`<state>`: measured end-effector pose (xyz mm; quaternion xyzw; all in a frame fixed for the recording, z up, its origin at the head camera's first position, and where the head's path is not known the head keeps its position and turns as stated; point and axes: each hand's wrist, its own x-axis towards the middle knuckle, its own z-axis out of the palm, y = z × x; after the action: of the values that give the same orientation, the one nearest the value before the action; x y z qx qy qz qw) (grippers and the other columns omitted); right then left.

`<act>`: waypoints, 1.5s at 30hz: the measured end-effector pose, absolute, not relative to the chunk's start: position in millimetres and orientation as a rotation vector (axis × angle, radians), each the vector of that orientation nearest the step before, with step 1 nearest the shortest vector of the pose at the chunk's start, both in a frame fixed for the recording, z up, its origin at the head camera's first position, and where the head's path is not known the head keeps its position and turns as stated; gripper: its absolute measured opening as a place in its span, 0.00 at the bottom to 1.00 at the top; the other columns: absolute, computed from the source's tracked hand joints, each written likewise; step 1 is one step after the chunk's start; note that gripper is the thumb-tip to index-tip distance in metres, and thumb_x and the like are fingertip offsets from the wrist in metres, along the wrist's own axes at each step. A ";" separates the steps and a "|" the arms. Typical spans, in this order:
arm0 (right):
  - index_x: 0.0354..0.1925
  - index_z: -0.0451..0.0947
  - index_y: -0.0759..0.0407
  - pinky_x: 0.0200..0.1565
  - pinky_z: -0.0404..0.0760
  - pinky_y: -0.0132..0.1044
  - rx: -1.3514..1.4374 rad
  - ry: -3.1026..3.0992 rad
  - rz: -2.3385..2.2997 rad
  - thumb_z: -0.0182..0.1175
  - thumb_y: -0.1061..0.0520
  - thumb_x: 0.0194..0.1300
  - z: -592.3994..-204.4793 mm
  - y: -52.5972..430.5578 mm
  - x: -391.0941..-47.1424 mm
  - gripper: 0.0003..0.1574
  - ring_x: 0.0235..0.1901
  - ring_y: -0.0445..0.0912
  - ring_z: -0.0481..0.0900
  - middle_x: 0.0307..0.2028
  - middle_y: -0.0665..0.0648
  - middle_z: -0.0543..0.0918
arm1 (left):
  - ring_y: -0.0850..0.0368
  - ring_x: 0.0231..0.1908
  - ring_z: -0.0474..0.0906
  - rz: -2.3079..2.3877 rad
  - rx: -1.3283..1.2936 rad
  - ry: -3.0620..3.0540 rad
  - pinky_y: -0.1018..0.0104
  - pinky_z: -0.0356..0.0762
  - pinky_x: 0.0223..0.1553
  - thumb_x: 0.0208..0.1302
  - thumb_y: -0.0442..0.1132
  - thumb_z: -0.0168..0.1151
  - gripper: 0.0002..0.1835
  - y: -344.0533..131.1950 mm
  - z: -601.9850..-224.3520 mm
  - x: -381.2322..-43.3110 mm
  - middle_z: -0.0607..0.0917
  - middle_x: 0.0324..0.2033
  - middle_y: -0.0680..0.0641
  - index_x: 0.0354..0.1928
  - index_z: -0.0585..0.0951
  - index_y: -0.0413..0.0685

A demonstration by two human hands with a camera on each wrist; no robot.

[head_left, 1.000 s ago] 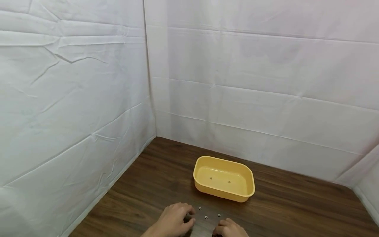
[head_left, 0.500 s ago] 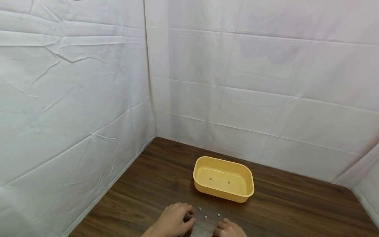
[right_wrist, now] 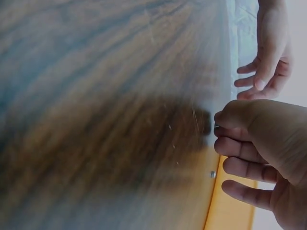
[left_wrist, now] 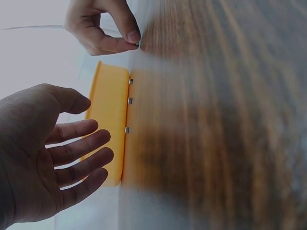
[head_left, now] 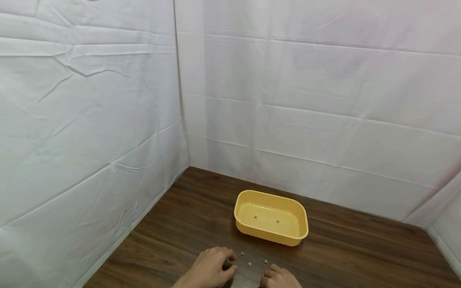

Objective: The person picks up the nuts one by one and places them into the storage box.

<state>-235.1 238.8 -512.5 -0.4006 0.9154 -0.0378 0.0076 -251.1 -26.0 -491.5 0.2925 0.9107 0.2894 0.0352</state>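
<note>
My right hand [head_left: 280, 277] is low over the dark wooden table, pinching a small silvery metal nut [right_wrist: 217, 127] between thumb and index finger at the tabletop. In the left wrist view that nut [left_wrist: 137, 43] barely shows at the fingertips. My left hand [head_left: 212, 267] is at the left with fingers loosely bent and apart, holding nothing. Between the hands and the tray lie three more nuts: one nut [head_left: 242, 253] near the left fingertips, a second nut [head_left: 249, 264] closer to me, and a third nut [head_left: 265, 261] just beyond the right hand.
A yellow rectangular tray [head_left: 268, 235] stands beyond the nuts. Two small round spots show on its floor; I cannot tell whether they are holes or nuts. White cloth [head_left: 306, 100] hangs behind the wooden table [head_left: 173, 224] and along its left side.
The right hand's fingers have shifted slightly forward since a second ago. The left hand, the loose nuts and the tray stay where they were.
</note>
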 end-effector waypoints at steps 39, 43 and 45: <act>0.23 0.83 0.44 0.31 0.74 0.29 -1.415 3.405 -0.294 0.78 0.58 0.44 -434.8 266.0 -233.4 0.13 0.28 0.33 0.72 0.25 0.37 0.79 | 0.67 0.39 0.81 0.890 0.916 2.791 0.68 0.79 0.36 0.67 0.46 0.67 0.09 -25.7 -489.6 -251.2 0.87 0.39 0.59 0.44 0.87 0.54; 0.22 0.82 0.44 0.29 0.72 0.26 -1.479 3.445 -0.284 0.78 0.59 0.43 -428.3 269.0 -239.8 0.14 0.27 0.33 0.71 0.23 0.37 0.79 | 0.67 0.40 0.81 0.863 0.915 2.799 0.68 0.79 0.37 0.67 0.47 0.67 0.09 -25.5 -489.2 -250.4 0.87 0.39 0.60 0.45 0.86 0.54; 0.22 0.82 0.45 0.29 0.72 0.25 -1.470 3.454 -0.284 0.78 0.59 0.43 -424.3 270.0 -242.2 0.13 0.27 0.33 0.71 0.23 0.37 0.79 | 0.66 0.40 0.81 0.854 0.917 2.805 0.68 0.80 0.37 0.67 0.47 0.67 0.09 -25.6 -489.1 -249.5 0.87 0.39 0.59 0.45 0.86 0.54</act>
<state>-242.2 270.0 -424.3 -0.3718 0.8733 -0.0718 -0.3065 -249.5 -25.6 -489.1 0.2983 0.9125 0.2778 0.0346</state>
